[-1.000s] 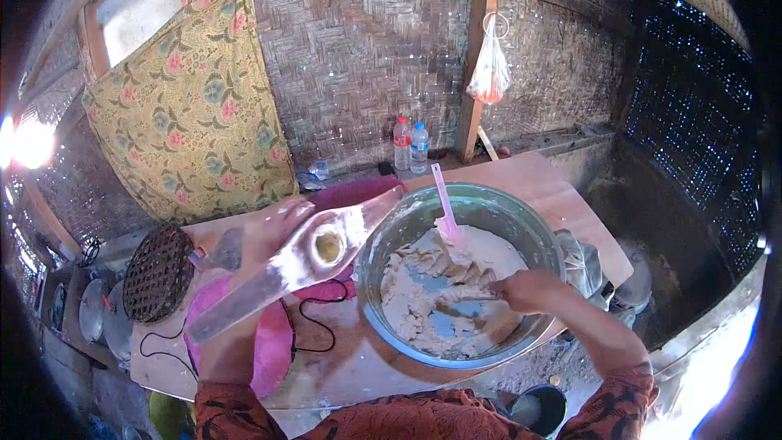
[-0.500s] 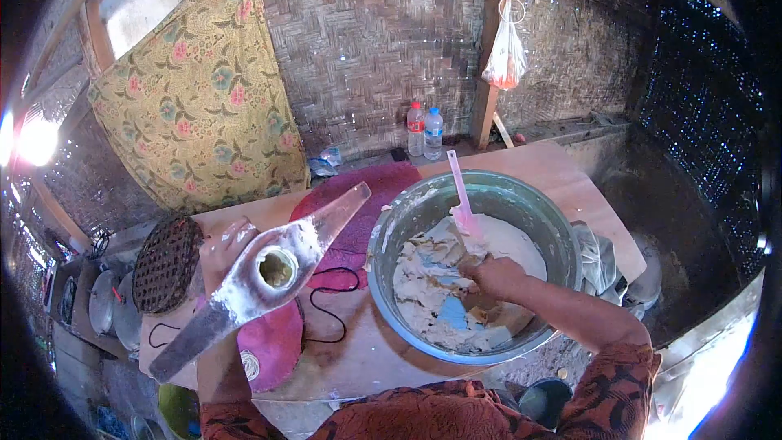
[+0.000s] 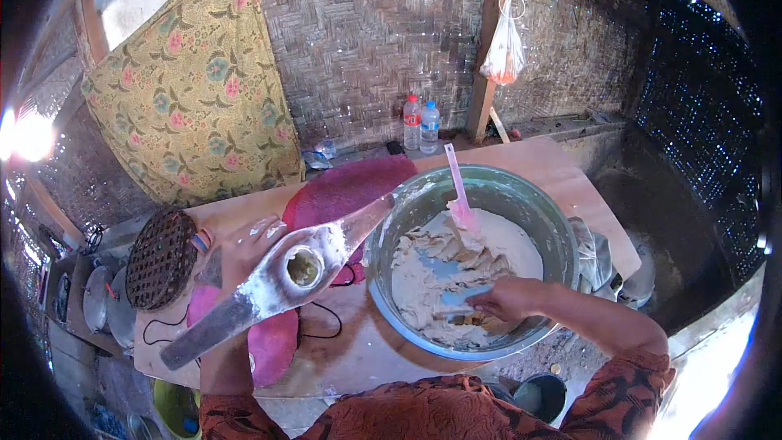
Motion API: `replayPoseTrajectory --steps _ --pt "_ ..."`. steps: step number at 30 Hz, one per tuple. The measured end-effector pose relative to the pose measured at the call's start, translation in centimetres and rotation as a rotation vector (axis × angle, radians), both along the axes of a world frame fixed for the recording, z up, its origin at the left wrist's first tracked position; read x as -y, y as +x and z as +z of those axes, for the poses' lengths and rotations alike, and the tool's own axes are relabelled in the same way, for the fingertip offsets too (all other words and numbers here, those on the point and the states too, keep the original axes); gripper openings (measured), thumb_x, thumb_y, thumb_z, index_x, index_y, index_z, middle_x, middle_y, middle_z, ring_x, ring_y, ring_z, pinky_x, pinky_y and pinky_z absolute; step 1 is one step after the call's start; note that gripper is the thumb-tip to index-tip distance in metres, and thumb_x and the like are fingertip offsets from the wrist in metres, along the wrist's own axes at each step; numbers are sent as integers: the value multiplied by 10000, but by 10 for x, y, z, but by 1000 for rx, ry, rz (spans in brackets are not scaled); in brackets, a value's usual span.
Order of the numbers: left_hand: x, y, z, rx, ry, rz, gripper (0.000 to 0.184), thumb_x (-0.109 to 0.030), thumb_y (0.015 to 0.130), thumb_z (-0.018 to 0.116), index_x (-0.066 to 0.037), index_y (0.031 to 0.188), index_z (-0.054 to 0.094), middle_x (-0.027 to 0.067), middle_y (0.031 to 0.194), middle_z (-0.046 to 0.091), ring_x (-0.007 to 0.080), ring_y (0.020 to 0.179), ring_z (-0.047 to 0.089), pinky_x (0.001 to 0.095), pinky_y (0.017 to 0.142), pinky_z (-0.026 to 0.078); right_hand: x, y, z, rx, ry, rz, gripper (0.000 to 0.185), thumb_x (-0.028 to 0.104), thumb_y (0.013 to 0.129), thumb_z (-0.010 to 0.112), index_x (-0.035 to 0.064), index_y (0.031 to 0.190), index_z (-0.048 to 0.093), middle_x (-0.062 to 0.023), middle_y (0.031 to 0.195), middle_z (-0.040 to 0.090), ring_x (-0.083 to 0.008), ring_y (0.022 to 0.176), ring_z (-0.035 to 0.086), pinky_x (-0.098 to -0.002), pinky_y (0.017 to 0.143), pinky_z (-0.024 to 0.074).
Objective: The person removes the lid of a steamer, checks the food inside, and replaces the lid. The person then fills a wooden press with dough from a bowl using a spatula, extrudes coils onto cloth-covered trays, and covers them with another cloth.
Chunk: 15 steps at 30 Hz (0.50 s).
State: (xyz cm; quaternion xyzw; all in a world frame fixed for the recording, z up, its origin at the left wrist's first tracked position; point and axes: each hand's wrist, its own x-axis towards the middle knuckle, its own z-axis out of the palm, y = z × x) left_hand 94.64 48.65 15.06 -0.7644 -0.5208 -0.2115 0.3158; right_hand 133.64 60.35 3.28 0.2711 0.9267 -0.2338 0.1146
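Note:
A two-handled wooden piece [image 3: 218,327] with a round hole in its middle is smeared with white dough, tilted over the left of the table. My left hand [image 3: 254,246] grips it from behind, its fingers partly hidden. My right hand [image 3: 511,300] is down inside a large green-grey basin [image 3: 562,228], fingers curled in at the whitish dough [image 3: 509,236]; what they hold, if anything, is hidden. Light blue patches of the basin's bottom show through the dough. A pink spatula [image 3: 459,187] stands in the dough with its handle up.
Under and beside the wooden piece lie pink-purple mats [image 3: 350,183] and a black cord [image 3: 330,318]. A dark woven round tray [image 3: 163,261] sits at the table's left edge. Two bottles [image 3: 421,126] stand by the woven wall, and a plastic bag [image 3: 504,53] hangs from a post.
My right hand has moved down and slightly right in the basin, leaving ridges in the dough. The wooden piece in my left hand has shifted right and a little lower.

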Motion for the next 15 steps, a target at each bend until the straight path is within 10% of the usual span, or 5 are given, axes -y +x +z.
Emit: replayPoseTrajectory --steps 15 --pt "-25 22 -13 104 -121 -136 281 -191 650 660 -76 903 621 89 931 644 259 828 652 349 690 530 32 -5 80 284 528 -80 366 201 854 496 333 1184 581 -78 774 661 -251 691 665 -399 572 528"
